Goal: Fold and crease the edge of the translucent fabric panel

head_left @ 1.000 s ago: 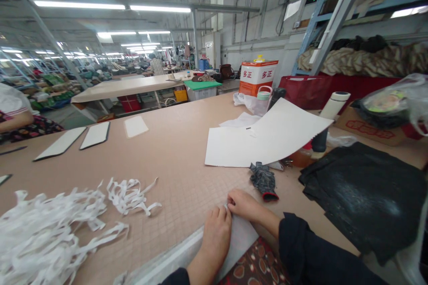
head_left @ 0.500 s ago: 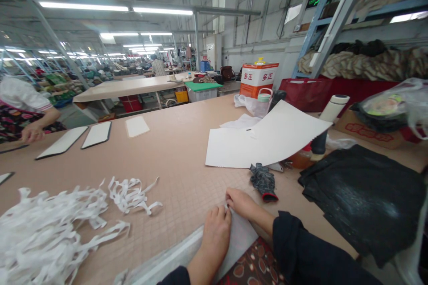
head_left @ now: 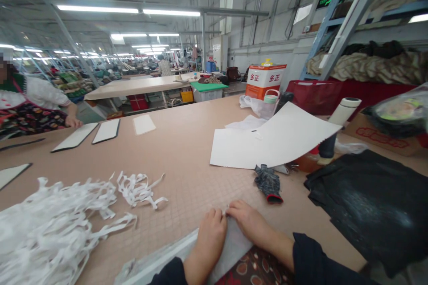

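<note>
My left hand (head_left: pixel 211 234) and my right hand (head_left: pixel 245 220) meet at the far corner of a thin, pale sheet (head_left: pixel 236 245). Their fingers are curled and pinched together, the fingertips almost touching over its edge. Under my left wrist, a whitish strip-like edge (head_left: pixel 167 258) runs down to the left. Dark red patterned cloth (head_left: pixel 254 269) shows below the sheet, between my forearms. Just beyond my right hand lies a grey knitted glove (head_left: pixel 267 182) with a red cuff.
A heap of white strips (head_left: pixel 50 227) covers the left of the table. A large white board (head_left: pixel 267 140) and black sheets (head_left: pixel 371 205) lie to the right. White panels (head_left: pixel 106 131) lie near a co-worker (head_left: pixel 40 107) at left. Behind stands a red-and-white can (head_left: pixel 265 81).
My view has swung slightly left. My right fingers have come down close beside my left fingertips at the sheet's corner. The co-worker's hand now reaches the far panel.
</note>
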Motion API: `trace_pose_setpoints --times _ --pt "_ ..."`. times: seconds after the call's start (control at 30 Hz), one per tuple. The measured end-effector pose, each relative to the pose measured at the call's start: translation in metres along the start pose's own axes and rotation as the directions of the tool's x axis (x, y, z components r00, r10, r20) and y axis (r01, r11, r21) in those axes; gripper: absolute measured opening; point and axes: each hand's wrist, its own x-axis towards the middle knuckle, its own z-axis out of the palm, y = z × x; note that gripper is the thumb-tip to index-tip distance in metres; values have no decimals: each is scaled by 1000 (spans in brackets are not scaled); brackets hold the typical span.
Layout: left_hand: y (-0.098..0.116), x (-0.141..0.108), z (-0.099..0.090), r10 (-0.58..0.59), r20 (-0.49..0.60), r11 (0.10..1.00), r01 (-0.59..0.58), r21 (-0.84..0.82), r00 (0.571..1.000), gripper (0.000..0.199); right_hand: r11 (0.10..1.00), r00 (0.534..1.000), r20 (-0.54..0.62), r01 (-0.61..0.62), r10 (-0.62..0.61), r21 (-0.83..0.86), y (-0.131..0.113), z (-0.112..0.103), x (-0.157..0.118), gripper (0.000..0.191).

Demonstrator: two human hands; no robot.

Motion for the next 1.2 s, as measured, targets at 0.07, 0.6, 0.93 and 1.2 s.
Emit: trace_pose_setpoints --times 0.07,0.6,0.93,1.2 --pt "-1 -5 -2 60 22 996 -61 64 998 16 993 996 -4 89 -90 -78 -1 0 -5 26" --pt "-85 -133 -46 -168 238 982 184 -47 957 25 961 974 96 217 -203 -171 0 -8 -14 36" --pt "-102 -153 -59 -412 213 842 459 -282 886 21 952 945 272 239 -183 -190 -96 26 40 18" --pt "-102 -163 -40 -403 111 893 416 -169 909 14 907 919 65 394 -388 -147 -163 93 51 7"
